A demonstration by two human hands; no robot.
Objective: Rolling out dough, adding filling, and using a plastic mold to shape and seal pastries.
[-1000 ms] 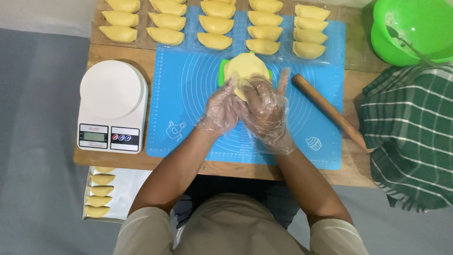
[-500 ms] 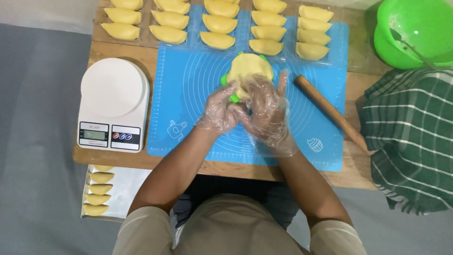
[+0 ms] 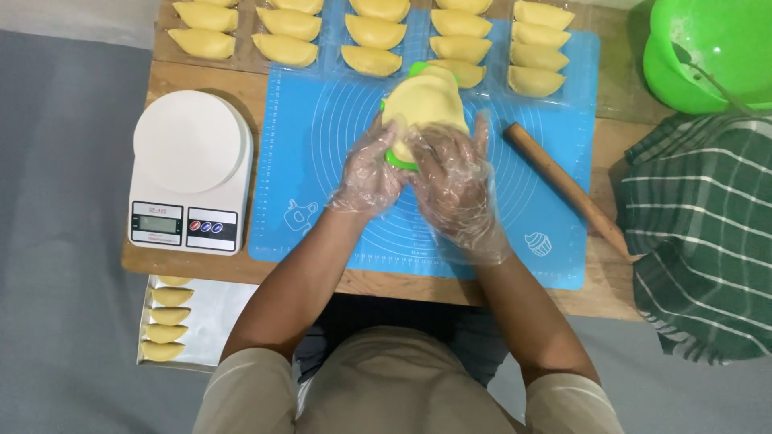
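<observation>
Fingers [image 3: 402, 153] of both gloved hands cradle the dough-covered green mould [image 3: 424, 104] from below.

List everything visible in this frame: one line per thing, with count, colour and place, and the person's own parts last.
dough round: one, yellow, draped over the green mould, above mat centre
green mould: one, mostly hidden under the dough, held in both hands
silicone mat: one, blue, on the table
folded pastries: about fifteen in view, yellow, rows along the far edge
rolling pin: one, wooden, slanted on the mat's right side
kitchen scale: one, white, left of the mat
bowl: one, green, top right
checked cloth: one, dark green and white, right
tray of pastries: one, five pastries showing, below the table at left
table: one, wooden
left hand: clear glove, grip on the mould
right hand: clear glove, on the dough and mould
</observation>
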